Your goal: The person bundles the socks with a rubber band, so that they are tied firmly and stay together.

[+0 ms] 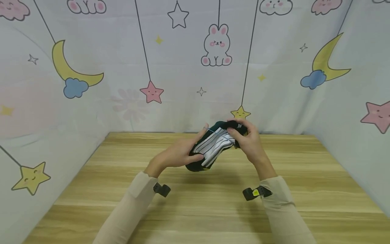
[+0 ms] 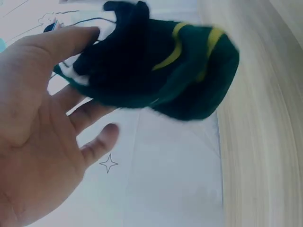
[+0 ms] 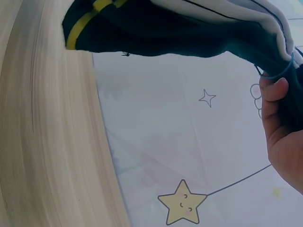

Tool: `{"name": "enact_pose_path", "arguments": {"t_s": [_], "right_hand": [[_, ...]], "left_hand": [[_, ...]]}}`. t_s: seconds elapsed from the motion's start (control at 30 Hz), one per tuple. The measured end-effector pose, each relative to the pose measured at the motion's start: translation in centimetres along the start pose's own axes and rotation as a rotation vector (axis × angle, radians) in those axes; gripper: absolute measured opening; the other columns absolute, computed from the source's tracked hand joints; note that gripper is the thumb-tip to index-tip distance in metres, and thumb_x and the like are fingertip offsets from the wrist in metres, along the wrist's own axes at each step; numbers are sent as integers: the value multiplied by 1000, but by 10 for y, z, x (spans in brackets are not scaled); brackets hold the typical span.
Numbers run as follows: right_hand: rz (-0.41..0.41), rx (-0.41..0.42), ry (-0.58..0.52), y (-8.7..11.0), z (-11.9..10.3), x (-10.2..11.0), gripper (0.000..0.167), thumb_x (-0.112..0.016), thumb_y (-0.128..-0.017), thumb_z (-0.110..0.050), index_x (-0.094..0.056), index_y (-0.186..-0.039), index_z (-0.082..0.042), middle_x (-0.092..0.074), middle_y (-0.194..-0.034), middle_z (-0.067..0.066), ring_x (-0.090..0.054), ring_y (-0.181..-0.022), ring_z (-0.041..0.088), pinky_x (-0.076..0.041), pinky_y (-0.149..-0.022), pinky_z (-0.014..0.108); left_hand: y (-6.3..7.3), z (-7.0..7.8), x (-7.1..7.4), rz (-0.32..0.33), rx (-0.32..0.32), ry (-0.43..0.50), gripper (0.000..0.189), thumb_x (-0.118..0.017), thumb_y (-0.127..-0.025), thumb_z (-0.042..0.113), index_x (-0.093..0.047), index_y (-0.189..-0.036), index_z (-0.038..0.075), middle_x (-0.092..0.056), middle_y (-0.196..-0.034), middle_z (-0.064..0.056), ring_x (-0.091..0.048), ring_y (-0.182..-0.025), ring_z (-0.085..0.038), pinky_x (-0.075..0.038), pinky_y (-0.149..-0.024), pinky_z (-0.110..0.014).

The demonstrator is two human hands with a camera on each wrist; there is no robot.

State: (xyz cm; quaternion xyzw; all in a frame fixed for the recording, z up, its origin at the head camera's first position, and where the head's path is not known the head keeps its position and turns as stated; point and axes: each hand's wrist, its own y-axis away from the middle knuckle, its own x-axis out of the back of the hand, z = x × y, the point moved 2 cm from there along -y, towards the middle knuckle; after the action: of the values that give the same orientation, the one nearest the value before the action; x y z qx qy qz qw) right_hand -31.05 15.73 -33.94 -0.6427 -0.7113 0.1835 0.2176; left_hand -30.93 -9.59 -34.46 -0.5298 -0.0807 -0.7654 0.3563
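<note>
A bundle of socks (image 1: 214,145), dark green with yellow bands outside and white with dark stripes on one face, is held above the table between both hands. My left hand (image 1: 179,152) grips its lower left end, the thumb across the near side and fingers behind. At the upper right end my right hand (image 1: 251,142) pinches the dark fabric. A thin blue elastic band (image 1: 216,132) runs from the left fingertips across the striped face. In the right wrist view, the band (image 3: 283,73) loops round the bundle near the right fingers. The green end (image 2: 203,71) hangs free in the left wrist view.
Below the hands lies a wood-grain table (image 1: 201,210). A pale cloth backdrop (image 1: 189,67) printed with stars, moons and a rabbit rises at the back and along both sides. Each forearm wears a black wrist strap (image 1: 161,189).
</note>
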Motion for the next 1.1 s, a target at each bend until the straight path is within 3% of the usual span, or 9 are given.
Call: {"name": "enact_pose_path", "arguments": {"t_s": [0.13, 0.2, 0.27, 0.4, 0.53, 0.67, 0.83, 1.03, 1.1], "right_hand": [[-8, -13, 20, 0, -2, 1, 29, -67, -97, -10, -64, -125, -4, -59, -111, 9, -49, -61, 16, -45, -45, 27], [-3, -22, 17, 0, -2, 2, 29, -66, -97, -11, -64, -125, -4, -60, -109, 9, -49, -60, 16, -45, -44, 28], [3, -32, 9, 1, -2, 2, 29, -66, -97, -11, -64, -125, -4, -60, -108, 10, -49, -61, 16, -44, -43, 28], [-29, -38, 32, 2, -2, -2, 28, -66, -97, -11, -64, -124, -5, -58, -111, 11, -51, -65, 19, -45, -43, 29], [-122, -35, 81, 4, -5, -13, 26, -66, -98, -12, -64, -123, -8, -56, -119, 11, -54, -73, 23, -48, -47, 31], [-189, -17, 123, 6, -7, -24, 24, -66, -98, -13, -65, -122, -10, -57, -118, 11, -54, -67, 23, -48, -47, 31], [-206, -2, 120, 7, -8, -30, 23, -66, -98, -14, -66, -121, -15, -58, -117, 7, -52, -62, 22, -48, -45, 34], [-214, 9, 126, 9, -10, -36, 24, -67, -97, -13, -67, -121, -14, -58, -122, 7, -58, -89, 27, -52, -63, 31], [-218, 13, 122, 9, -10, -37, 24, -67, -97, -11, -67, -121, -12, -59, -123, 7, -57, -100, 27, -53, -72, 32]], "left_hand": [[0, 1, -3, -73, -15, 25, 80, -62, -100, 29, -11, -162, 22, -52, -140, -6, -58, -93, -18, -50, -77, -34], [1, 1, -3, -58, -29, 50, 76, -63, -100, 25, -19, -161, 21, -55, -134, -3, -57, -89, -18, -48, -67, -32], [2, 2, -2, -23, -40, 70, 71, -64, -100, 23, -26, -160, 21, -55, -133, -1, -55, -94, -17, -46, -65, -30], [0, 4, 1, 94, -61, 118, 58, -64, -100, 23, -40, -152, 16, -55, -137, -1, -56, -104, -20, -49, -74, -34], [-2, 5, 2, 197, -74, 140, 50, -63, -101, 25, -46, -145, 11, -56, -138, -4, -55, -109, -18, -48, -89, -40], [-2, 6, 2, 228, -89, 146, 45, -64, -100, 21, -51, -141, 7, -63, -124, -3, -57, -104, -16, -51, -84, -44], [-3, 8, 2, 247, -107, 159, 37, -65, -99, 18, -57, -133, 7, -67, -112, -2, -61, -99, -16, -53, -77, -39], [-3, 8, 1, 288, -114, 147, 35, -66, -98, 17, -59, -131, 9, -69, -113, -2, -63, -98, -16, -52, -84, -37], [-3, 8, 1, 294, -116, 152, 35, -66, -98, 16, -59, -131, 8, -69, -112, -3, -64, -96, -18, -54, -78, -39]]}}
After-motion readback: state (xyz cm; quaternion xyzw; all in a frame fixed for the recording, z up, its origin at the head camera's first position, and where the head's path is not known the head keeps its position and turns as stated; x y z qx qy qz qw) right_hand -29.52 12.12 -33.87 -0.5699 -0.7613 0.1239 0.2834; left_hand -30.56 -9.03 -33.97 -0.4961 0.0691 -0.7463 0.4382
